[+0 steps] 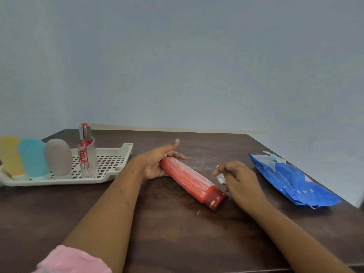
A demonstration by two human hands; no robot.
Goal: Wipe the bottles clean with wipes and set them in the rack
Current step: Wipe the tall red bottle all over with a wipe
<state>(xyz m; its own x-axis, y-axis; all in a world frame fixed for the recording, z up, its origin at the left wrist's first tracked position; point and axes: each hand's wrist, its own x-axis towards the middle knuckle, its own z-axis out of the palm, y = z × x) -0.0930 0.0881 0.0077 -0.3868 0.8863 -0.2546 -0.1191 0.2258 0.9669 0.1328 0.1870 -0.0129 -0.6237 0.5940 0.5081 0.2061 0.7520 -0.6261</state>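
A long red bottle (192,181) with a dark red cap lies on its side in the middle of the dark wooden table (177,233), streaked with white residue. My left hand (157,162) cups its far end, thumb raised. My right hand (238,178), just right of the cap end, pinches a small crumpled wipe (221,177) stained red. A cream slotted rack (110,160) at the left holds a yellow bottle (10,154), a turquoise bottle (33,157), a grey bottle (58,156) and a clear spray bottle (87,152) with red marks.
A blue pack of wipes (293,180) lies at the table's right side, near the right edge. A plain blue-grey wall rises behind the table. A pink sleeve (74,261) shows at the bottom left.
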